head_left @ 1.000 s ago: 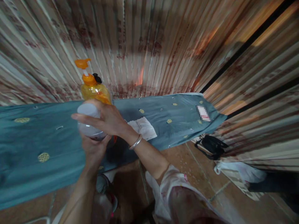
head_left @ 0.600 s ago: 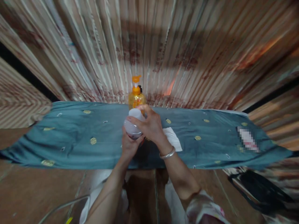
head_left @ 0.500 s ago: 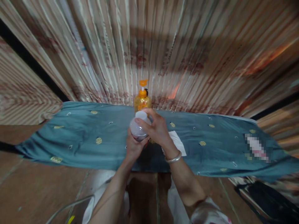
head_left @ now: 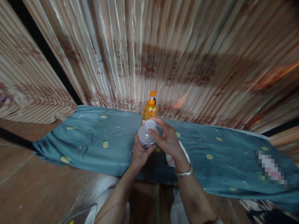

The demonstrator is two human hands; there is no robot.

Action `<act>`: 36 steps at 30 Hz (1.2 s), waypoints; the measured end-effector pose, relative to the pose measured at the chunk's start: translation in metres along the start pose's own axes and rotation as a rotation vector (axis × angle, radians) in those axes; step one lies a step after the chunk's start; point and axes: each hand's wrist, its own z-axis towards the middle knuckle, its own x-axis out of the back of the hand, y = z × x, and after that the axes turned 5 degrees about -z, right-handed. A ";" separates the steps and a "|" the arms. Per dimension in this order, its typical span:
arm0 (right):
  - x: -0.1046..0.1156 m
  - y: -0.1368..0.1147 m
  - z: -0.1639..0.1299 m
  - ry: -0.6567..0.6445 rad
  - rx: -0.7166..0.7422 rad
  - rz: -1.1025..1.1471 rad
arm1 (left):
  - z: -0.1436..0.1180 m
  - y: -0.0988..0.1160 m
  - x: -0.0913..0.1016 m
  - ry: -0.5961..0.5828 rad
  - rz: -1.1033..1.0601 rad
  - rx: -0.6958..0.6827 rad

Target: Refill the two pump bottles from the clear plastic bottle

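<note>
A rounded, pale translucent bottle (head_left: 145, 135) with a white cap (head_left: 150, 124) is held up in front of me, above the cloth. My left hand (head_left: 141, 153) wraps around its lower side from the left. On the right, my right hand (head_left: 167, 137) has its thumb and index finger around the cap; a silvery bracelet is on that wrist. Just behind the held bottle stands an orange pump bottle (head_left: 150, 110) of clear yellow-orange colour, its lower part hidden. A folded white tissue (head_left: 183, 151) lies partly under my right wrist.
The teal cloth (head_left: 91, 155) with pineapple prints covers a long narrow table. Striped curtains (head_left: 130, 46) hang right behind it, with black poles (head_left: 50, 59) at the sides. A blurred-out item (head_left: 271, 168) lies at the right end. Tiled floor (head_left: 53, 186) shows below.
My view has shifted, so everything appears lower and further right. Both hands stay at the bottle; the right thumb has moved from the cap's left front to its right side.
</note>
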 end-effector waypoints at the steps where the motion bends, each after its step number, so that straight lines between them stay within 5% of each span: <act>1: 0.000 0.000 -0.001 0.014 -0.014 -0.016 | 0.000 0.000 0.000 0.001 -0.003 -0.002; 7: -0.011 -0.001 0.001 0.200 -0.148 -0.157 | 0.001 0.002 -0.002 0.008 -0.058 0.007; 14: -0.003 -0.001 -0.003 0.054 -0.024 -0.084 | 0.001 0.002 -0.001 -0.011 -0.072 0.001; 20: -0.011 -0.006 -0.001 0.116 -0.136 -0.151 | 0.003 0.000 -0.002 0.003 -0.049 -0.004; 30: -0.003 -0.004 0.003 0.128 -0.190 0.305 | 0.001 0.006 -0.002 0.006 0.014 0.011; 36: 0.012 0.035 0.002 0.187 -0.308 0.469 | 0.004 0.003 -0.001 -0.023 0.058 0.011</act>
